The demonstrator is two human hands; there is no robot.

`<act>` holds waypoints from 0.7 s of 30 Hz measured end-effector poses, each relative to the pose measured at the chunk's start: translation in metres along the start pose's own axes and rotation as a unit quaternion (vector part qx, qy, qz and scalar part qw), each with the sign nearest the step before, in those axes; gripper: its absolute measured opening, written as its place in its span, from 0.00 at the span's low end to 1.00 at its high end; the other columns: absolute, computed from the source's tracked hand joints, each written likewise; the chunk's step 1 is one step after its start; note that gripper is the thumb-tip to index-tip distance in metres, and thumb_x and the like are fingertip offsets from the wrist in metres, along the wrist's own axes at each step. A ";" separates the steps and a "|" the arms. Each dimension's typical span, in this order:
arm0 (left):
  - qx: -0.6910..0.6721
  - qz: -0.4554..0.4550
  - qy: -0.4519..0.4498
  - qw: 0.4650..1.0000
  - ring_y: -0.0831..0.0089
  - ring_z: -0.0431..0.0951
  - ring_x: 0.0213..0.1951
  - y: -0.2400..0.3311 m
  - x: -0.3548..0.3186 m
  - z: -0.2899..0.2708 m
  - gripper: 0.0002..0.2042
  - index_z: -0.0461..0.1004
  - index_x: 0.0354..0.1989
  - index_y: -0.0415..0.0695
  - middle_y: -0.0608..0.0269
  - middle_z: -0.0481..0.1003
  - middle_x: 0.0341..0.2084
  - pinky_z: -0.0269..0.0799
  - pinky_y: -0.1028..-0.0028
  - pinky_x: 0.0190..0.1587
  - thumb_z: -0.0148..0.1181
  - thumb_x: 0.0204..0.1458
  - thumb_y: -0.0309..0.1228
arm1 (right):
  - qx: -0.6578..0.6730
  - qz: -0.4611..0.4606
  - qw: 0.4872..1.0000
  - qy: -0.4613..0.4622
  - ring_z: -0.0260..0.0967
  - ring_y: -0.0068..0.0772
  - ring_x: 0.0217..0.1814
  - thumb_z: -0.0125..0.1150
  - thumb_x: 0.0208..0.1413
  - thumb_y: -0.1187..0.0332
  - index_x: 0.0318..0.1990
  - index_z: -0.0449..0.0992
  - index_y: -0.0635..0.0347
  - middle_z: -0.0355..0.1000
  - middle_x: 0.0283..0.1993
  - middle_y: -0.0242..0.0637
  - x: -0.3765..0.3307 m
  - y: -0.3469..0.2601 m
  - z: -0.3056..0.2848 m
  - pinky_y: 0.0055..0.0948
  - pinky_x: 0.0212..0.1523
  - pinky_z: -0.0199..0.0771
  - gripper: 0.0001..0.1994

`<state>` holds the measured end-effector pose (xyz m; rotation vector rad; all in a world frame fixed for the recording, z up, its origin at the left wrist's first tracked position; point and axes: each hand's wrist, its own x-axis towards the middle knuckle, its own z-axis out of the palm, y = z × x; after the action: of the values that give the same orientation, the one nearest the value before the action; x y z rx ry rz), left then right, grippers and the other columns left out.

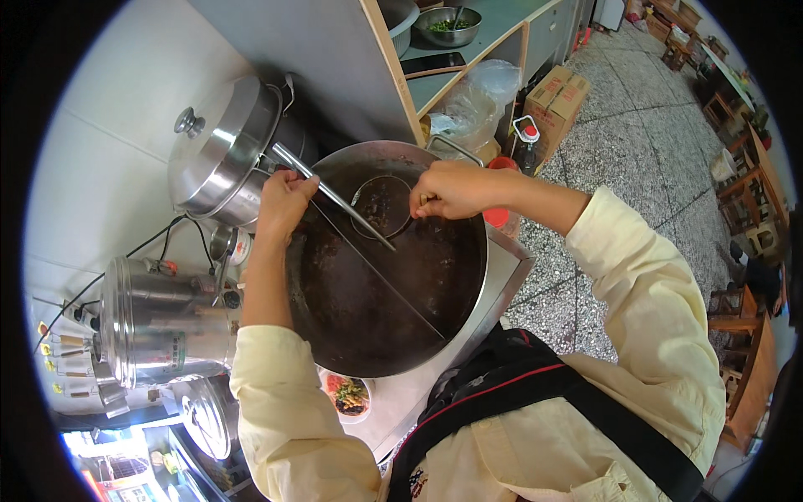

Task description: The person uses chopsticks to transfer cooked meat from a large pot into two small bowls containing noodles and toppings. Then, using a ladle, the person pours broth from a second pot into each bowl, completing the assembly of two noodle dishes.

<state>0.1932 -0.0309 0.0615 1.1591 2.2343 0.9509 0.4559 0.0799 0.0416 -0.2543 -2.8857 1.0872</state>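
A wide metal pot (483, 268) of dark brown broth (368, 297) stands in front of me, split by a thin divider (401, 297). At its far left rim, the closed fingers of my left hand (287, 199) are on a long silver metal rod (351, 211), which slants down over the broth. A round wire-rimmed strainer (381, 203) with small dark bits inside sits in the far part of the pot. Above the strainer's right edge my right hand (450, 191) is pinched closed. Whatever lies between those fingers is too small to make out.
To the left stand a lidded steel pot (230, 138) and a steel barrel (171, 322). A bowl of colourful food (350, 396) sits by the pot's near side. Beyond are a shelf with a metal bowl (449, 33), plastic bags (473, 105), bottles and a cardboard box (556, 109).
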 end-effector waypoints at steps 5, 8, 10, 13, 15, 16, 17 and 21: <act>0.035 0.009 0.099 0.994 0.75 0.73 0.28 -0.015 0.040 0.016 0.22 0.66 0.45 0.30 0.60 0.74 0.27 0.71 0.76 0.28 0.64 0.47 0.33 | -0.069 -0.007 0.997 -0.019 0.74 0.40 0.35 0.56 0.52 0.67 0.35 0.78 0.56 0.76 0.30 0.37 0.006 -0.003 0.011 0.35 0.34 0.69 0.07; -0.039 -0.055 0.080 0.995 0.75 0.72 0.25 -0.012 0.045 0.021 0.16 0.68 0.39 0.34 0.63 0.71 0.24 0.70 0.76 0.26 0.62 0.47 0.32 | -0.012 -0.026 0.998 -0.053 0.73 0.40 0.35 0.57 0.52 0.67 0.36 0.78 0.57 0.76 0.30 0.38 0.013 0.001 0.006 0.35 0.34 0.69 0.07; -0.068 -0.076 0.083 0.991 0.75 0.71 0.24 -0.008 0.045 0.024 0.13 0.68 0.36 0.36 0.63 0.71 0.24 0.70 0.75 0.25 0.62 0.47 0.31 | -0.004 -0.021 0.999 -0.048 0.73 0.40 0.34 0.57 0.51 0.67 0.36 0.78 0.57 0.76 0.30 0.38 0.014 0.002 0.006 0.35 0.33 0.69 0.07; -0.109 -0.098 0.088 0.985 0.75 0.70 0.22 -0.002 0.046 0.035 0.10 0.68 0.33 0.39 0.63 0.70 0.23 0.70 0.74 0.25 0.60 0.48 0.31 | 0.012 -0.020 0.999 -0.046 0.73 0.41 0.33 0.58 0.51 0.67 0.36 0.78 0.57 0.75 0.29 0.39 0.011 0.002 0.007 0.34 0.32 0.68 0.08; -0.140 -0.113 0.075 0.981 0.75 0.69 0.22 0.000 0.049 0.041 0.09 0.68 0.31 0.40 0.64 0.70 0.24 0.69 0.73 0.24 0.60 0.48 0.32 | 0.018 -0.021 0.998 -0.049 0.73 0.41 0.33 0.58 0.51 0.67 0.36 0.78 0.57 0.75 0.29 0.39 0.009 0.001 0.007 0.34 0.32 0.68 0.07; -0.143 -0.115 0.122 0.975 0.75 0.69 0.23 0.001 0.050 0.047 0.08 0.68 0.29 0.43 0.65 0.70 0.23 0.68 0.73 0.24 0.59 0.49 0.33 | 0.020 -0.023 0.998 -0.051 0.73 0.40 0.32 0.58 0.51 0.67 0.36 0.78 0.57 0.75 0.28 0.39 0.008 0.001 0.007 0.34 0.32 0.68 0.07; -0.141 -0.114 0.101 0.978 0.76 0.69 0.22 0.002 0.052 0.047 0.08 0.68 0.29 0.43 0.66 0.70 0.22 0.68 0.74 0.24 0.59 0.49 0.33 | 0.026 -0.023 0.998 -0.052 0.73 0.40 0.32 0.58 0.51 0.67 0.36 0.78 0.56 0.75 0.28 0.39 0.007 0.000 0.007 0.34 0.32 0.68 0.07; -0.145 -0.101 0.055 0.983 0.78 0.69 0.21 0.007 0.052 0.053 0.08 0.68 0.30 0.45 0.67 0.69 0.21 0.67 0.77 0.24 0.54 0.54 0.35 | 0.018 -0.035 0.998 -0.038 0.73 0.40 0.31 0.58 0.52 0.66 0.36 0.78 0.57 0.75 0.28 0.39 0.002 -0.001 0.003 0.34 0.32 0.68 0.07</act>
<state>0.2029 0.0344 0.0281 0.7531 2.1544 1.2291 0.4534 0.0771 0.0400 -0.1115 -2.9138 1.1595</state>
